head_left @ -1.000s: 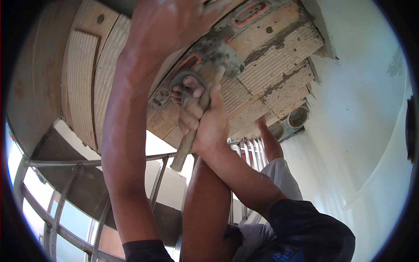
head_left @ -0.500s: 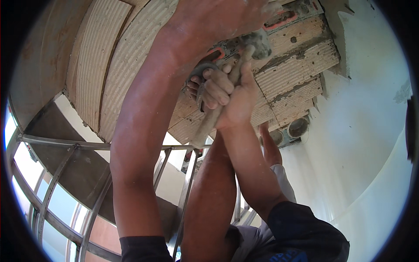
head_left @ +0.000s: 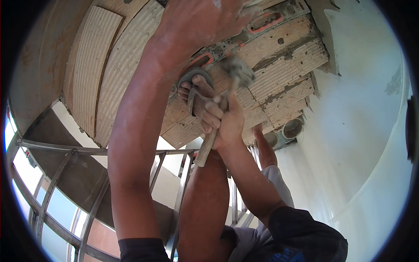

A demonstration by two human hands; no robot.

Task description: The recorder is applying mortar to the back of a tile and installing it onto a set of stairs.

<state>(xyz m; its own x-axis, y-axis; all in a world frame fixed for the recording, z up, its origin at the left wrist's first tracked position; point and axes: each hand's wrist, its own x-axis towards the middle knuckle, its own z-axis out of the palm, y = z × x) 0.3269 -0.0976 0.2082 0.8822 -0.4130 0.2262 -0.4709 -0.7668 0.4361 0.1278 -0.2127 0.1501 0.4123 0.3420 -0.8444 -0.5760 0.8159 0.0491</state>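
My right hand [head_left: 224, 115] is wrapped round the pale handle of a mallet [head_left: 209, 146], whose grey, mortar-smeared head is blurred and points away from me. Below that head runs a dirty spirit level [head_left: 288, 17] with orange-rimmed slots, lying across the ridged tan boards or tiles. My left hand [head_left: 205, 22] is over the level's middle and appears to grip it; its fingers are partly hidden near the top edge. The mallet head shows a gap from my left hand. Grey mortar smears the ridged surface [head_left: 288, 61].
My sandalled foot [head_left: 198, 89] is just left of the mallet. A curved metal railing [head_left: 91, 151] bends round the left side, with a drop beyond. A pale wall [head_left: 349, 144] rises at right. Round pipe-like openings [head_left: 292, 127] lie near the wall.
My right hand has drawn the mallet back toward me and slightly left, baring more of the level. My left hand stays over the level; the whole view has shifted a little.
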